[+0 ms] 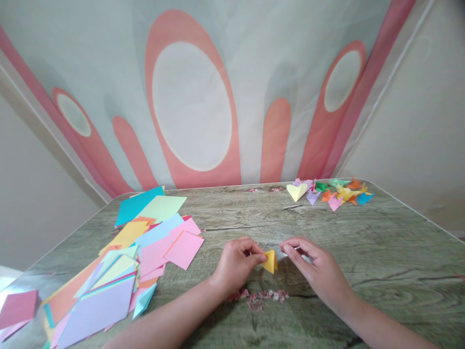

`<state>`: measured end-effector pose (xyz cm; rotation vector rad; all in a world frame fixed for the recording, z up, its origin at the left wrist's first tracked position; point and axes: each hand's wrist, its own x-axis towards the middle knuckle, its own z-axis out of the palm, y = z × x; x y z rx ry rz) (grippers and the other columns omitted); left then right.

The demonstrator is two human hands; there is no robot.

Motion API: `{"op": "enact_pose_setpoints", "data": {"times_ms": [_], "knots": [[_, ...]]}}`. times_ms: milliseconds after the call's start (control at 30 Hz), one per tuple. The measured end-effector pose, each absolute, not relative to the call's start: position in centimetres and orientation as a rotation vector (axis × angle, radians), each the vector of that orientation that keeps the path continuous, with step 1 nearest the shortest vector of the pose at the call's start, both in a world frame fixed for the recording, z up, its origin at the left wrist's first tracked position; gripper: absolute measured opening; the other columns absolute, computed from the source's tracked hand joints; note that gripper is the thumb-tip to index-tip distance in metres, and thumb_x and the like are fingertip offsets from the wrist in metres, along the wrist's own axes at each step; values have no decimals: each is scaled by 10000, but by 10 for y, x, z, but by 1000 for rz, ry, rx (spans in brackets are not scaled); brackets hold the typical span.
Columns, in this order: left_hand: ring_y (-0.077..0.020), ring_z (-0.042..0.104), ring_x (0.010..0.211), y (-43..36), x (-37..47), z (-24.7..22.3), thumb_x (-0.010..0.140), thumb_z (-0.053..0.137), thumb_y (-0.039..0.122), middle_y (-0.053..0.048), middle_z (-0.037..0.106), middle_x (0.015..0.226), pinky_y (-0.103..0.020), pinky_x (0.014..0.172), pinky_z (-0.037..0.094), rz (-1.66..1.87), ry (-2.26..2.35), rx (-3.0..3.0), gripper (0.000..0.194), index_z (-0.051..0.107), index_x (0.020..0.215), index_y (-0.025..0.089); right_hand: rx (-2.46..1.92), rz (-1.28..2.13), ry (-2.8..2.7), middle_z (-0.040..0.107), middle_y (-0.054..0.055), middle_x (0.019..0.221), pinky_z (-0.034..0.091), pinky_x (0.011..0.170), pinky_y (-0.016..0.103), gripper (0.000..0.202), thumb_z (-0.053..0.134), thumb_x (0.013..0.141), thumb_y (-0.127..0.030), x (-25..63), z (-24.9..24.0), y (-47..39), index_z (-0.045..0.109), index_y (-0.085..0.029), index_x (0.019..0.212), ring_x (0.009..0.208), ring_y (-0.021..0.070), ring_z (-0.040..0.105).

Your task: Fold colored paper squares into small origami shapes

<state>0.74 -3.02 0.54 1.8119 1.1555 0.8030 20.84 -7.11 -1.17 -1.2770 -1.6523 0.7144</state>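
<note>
Pinched between the thumb and fingers of my left hand [240, 264] is a small folded piece of yellow paper [270, 262], with creased triangular flaps hanging down. It is held just above the wooden tabletop, near the middle. To its right is my right hand [316, 264], a short gap away from the paper. The thumb and forefinger of that hand come close together at their tips; I cannot make out anything between them. The other right fingers are curled and partly hidden.
On the left lies a spread pile of coloured paper sheets [101, 300], with a folded light-blue piece [145, 299] at its edge. At the back right sit several small folded paper figures [347, 193] and a pale yellow heart [297, 192]. A printed cloth [250, 97] hangs behind the table [392, 257].
</note>
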Motion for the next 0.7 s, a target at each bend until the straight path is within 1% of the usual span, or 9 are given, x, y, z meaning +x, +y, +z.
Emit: {"op": "enact_pose_setpoints", "data": {"times_ms": [100,167,300,400,500,600,700], "knots": [[-135,557,613,-25,6,2,713,719,247,-26,655,659,-234,609,415,809,1099,1535,138,671,668,125,-1276,763,-1695,664,20,842,462,734,287,214,506,926,-371,206,-10,-74,637,-219,849,800,174,604],[-134,556,609,-24,7,-2,702,724,273,-29,661,658,-233,605,417,813,1070,1466,167,664,674,120,-1272,779,-1728,654,8,831,453,714,281,175,537,908,-353,204,-9,-76,629,-219,843,764,162,589],[-130,555,617,-30,12,-1,687,741,297,-25,671,672,-223,599,405,782,1070,1472,190,670,691,121,-1296,749,-1770,639,2,816,441,685,275,125,551,885,-290,199,-10,-76,622,-216,813,747,158,578],[-112,536,614,-36,16,6,702,725,250,-3,664,665,-206,594,381,732,1118,1582,122,688,691,134,-1330,714,-1771,635,1,800,435,660,270,126,542,879,-268,199,-13,-75,621,-215,795,728,157,581],[-116,540,639,-37,16,7,716,702,218,-4,665,681,-208,604,371,763,1150,1673,85,696,683,140,-1353,699,-1767,632,-3,771,432,646,269,137,537,877,-275,201,-15,-75,618,-214,784,698,156,580],[-129,548,642,-29,11,-1,729,692,261,-23,667,697,-222,609,385,820,1127,1576,138,670,690,130,-1386,737,-1737,643,-8,763,438,655,274,156,530,889,-319,202,-16,-75,621,-217,816,684,155,581],[-130,541,627,-21,6,-10,727,701,312,-21,646,673,-229,611,394,887,1113,1480,199,627,689,131,-1401,793,-1700,655,-7,790,456,676,280,169,533,895,-357,203,-19,-74,618,-218,849,701,156,595]]}}
